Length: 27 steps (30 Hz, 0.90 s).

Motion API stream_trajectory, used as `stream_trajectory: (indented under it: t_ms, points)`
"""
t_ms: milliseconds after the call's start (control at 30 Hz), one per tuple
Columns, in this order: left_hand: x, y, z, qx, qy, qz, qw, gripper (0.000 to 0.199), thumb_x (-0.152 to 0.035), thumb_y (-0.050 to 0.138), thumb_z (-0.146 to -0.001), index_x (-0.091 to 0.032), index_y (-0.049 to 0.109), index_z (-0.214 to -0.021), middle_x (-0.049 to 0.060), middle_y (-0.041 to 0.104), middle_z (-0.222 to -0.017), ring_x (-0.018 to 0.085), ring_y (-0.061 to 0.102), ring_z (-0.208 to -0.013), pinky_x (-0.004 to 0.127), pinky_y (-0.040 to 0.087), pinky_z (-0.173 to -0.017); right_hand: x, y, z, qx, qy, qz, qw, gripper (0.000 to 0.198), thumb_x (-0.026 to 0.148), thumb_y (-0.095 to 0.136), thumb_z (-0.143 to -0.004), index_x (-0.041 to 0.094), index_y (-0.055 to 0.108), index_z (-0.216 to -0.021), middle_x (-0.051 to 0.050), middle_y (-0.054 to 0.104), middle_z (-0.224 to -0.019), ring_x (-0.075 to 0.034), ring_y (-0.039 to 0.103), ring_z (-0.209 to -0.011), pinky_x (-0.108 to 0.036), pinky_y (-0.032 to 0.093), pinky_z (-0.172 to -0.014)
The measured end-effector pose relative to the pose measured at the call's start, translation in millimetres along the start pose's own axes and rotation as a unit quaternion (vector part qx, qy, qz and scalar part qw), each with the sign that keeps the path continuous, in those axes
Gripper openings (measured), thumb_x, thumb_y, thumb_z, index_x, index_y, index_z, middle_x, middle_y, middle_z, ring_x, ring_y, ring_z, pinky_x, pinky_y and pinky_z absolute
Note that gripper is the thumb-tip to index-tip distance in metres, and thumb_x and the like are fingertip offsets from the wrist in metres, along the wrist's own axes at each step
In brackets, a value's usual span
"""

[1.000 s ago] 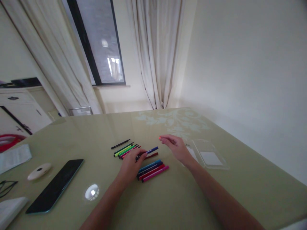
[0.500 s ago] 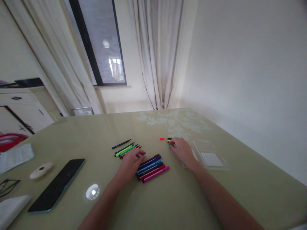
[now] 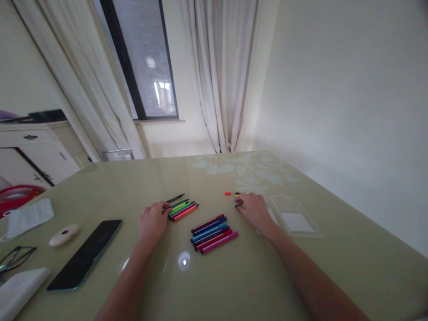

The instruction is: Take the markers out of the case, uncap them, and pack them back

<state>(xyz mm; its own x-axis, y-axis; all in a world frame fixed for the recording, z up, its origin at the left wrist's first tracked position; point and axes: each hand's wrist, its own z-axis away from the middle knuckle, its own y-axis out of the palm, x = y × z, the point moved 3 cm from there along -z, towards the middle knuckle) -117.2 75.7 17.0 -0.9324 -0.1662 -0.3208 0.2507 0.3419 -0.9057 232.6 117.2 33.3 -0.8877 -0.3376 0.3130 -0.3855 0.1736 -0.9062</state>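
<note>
Head view, on my remote feed: left hand [image 3: 153, 221], centre-left, has fingers bent over the rear ends of the uncapped markers [image 3: 183, 211], hiding them; I can't tell whether they grip. Right hand [image 3: 256, 211], right of centre, curls over small caps [image 3: 237, 194], mostly covered; grip unreadable to me. Orange cap [image 3: 227, 193] lies near them; capped markers [image 3: 214, 234] in a row, lower centre. Clear case [image 3: 314, 223], right, partly behind that hand. Glasses [image 3: 18, 258] cut by left edge. Glossy greenish table [image 3: 234, 285]; curtains [image 3: 220, 67] and dark-framed window [image 3: 147, 58] cropped at top.
</note>
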Motion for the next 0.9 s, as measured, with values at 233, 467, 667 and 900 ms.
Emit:
stream_trajectory:
  t_ms: [233,467,667,900]
  points:
    - [-1.5,0.5,-4.9,-0.013,0.012,0.077,0.997,0.024,-0.032,0.053,-0.093,-0.024,0.072,-0.105,0.009,0.077,-0.108,0.029,0.069,-0.104,0.04,0.051,-0.09,10.4,1.8,-0.3,-0.039,-0.056,-0.218,0.974,0.018,0.016,0.063,-0.09,0.02,0.073,-0.104,-0.008,0.073,-0.104,-0.021,0.068,-0.094,-0.036,0.052,-0.089]
    - [-50.0,0.6,6.2,0.052,0.115,0.343,0.931,0.033,-0.046,0.055,-0.091,-0.022,0.073,-0.106,0.006,0.078,-0.101,0.024,0.071,-0.09,0.036,0.055,-0.083,23.1,-5.8,0.5,-0.055,-0.06,-0.388,0.918,0.017,0.032,0.068,-0.091,0.021,0.077,-0.101,-0.008,0.075,-0.104,-0.021,0.07,-0.096,-0.036,0.056,-0.089]
    - [-71.9,-0.1,21.4,0.076,0.118,0.365,0.92,0.031,-0.045,0.057,-0.091,-0.023,0.073,-0.104,0.006,0.079,-0.102,0.025,0.071,-0.095,0.038,0.054,-0.085,29.6,-9.8,1.6,-0.035,-0.072,-0.425,0.902,0.019,0.037,0.072,-0.089,0.023,0.079,-0.101,-0.008,0.077,-0.105,-0.022,0.071,-0.098,-0.037,0.057,-0.089]
    - [-78.0,-4.9,23.2,0.088,0.12,0.374,0.916,0.03,-0.045,0.059,-0.089,-0.024,0.076,-0.103,0.005,0.079,-0.103,0.025,0.071,-0.096,0.038,0.054,-0.084,37.3,-9.4,4.0,-0.023,-0.081,-0.411,0.908,0.019,0.034,0.071,-0.089,0.023,0.081,-0.101,-0.006,0.076,-0.098,-0.02,0.07,-0.09,-0.034,0.056,-0.082]
